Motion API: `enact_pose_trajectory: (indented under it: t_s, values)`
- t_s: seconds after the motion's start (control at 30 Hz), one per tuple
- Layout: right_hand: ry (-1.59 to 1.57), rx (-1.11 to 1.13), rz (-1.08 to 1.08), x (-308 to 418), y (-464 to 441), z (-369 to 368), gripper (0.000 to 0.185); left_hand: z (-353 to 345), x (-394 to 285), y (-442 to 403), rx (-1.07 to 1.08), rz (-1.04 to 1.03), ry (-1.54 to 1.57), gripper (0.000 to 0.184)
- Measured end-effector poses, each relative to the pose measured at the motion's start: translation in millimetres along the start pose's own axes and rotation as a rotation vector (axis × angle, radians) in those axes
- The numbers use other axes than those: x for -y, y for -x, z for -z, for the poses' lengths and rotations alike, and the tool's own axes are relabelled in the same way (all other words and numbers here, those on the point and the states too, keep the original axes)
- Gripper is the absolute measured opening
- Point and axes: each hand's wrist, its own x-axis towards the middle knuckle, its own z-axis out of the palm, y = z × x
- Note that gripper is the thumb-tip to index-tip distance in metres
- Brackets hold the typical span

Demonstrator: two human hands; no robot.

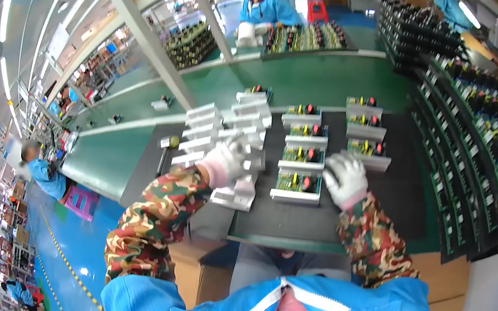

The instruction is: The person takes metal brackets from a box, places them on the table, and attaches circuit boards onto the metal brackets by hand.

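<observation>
My left hand (227,159), in a white glove, is over the rows of white metal housings (236,195) on the left of the black mat. Its fingers bend down round the edge of one housing, partly hidden. Gloved the same way, my right hand (346,179) has curved, spread fingers beside the right end of a green circuit board (302,155) seated in a white housing; I see nothing in its grasp. The boards stand in a column between my hands, with a nearer board (298,182) at its front. Further boards (366,148) in housings lie beyond my right hand.
A tool with a yellowish head (170,142) lies at the mat's left. Tall stacked trays of boards (473,142) rise at the right. A green conveyor belt (299,73) runs behind the black mat (382,206). Across it sits a person in blue (269,9) near another board tray (307,38).
</observation>
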Motion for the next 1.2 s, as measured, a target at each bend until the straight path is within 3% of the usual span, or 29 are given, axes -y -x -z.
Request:
enact_pose_trajectory:
  t_s: [0.07, 0.23, 0.37, 0.47, 0.57, 0.6, 0.73, 0.77, 0.9, 1.2]
  values:
    - [0.007, -0.01, 0.013, 1.6, -0.4, 3.3, 0.031, 9.8, 2.2, -7.9, 0.124, -0.071, -0.086, 0.032]
    - [-0.006, 0.011, 0.001, 5.9, -3.8, 7.4, 0.029, -4.5, 1.2, -11.2, 0.024, -0.041, -0.041, 0.04]
    - [-0.013, -0.014, 0.005, 4.7, -2.1, 4.1, 0.028, -9.6, -2.1, -0.6, -0.174, -0.004, 0.221, 0.043]
    - [-0.034, -0.002, -0.012, 5.2, -3.5, 5.4, 0.027, -32.6, -9.3, 3.9, -0.317, 0.067, 0.201, 0.052]
    - [-0.038, -0.011, -0.008, 7.7, -5.5, 5.6, 0.027, -31.6, -19.5, 18.4, -0.422, 0.122, 0.233, 0.038]
    - [-0.027, -0.012, -0.01, 7.1, -4.7, 4.4, 0.027, -35.5, -22.4, 22.2, -0.559, 0.133, 0.091, 0.048]
    - [-0.025, 0.0, -0.021, 7.4, -3.5, 4.5, 0.027, -19.0, -39.9, 52.8, -0.538, 0.301, 0.257, 0.064]
    - [-0.028, 0.003, -0.017, 7.5, -4.2, 5.0, 0.027, -25.5, -47.7, 59.2, -0.715, 0.35, 0.32, 0.066]
    - [-0.027, 0.017, -0.008, 8.0, -4.5, 5.7, 0.028, -55.4, -97.1, 67.9, -0.944, 0.649, 0.382, 0.06]
    - [-0.034, 0.043, -0.032, 9.7, -3.6, 7.3, 0.028, -90.8, -150.3, 59.8, -0.853, 0.927, 0.427, 0.073]
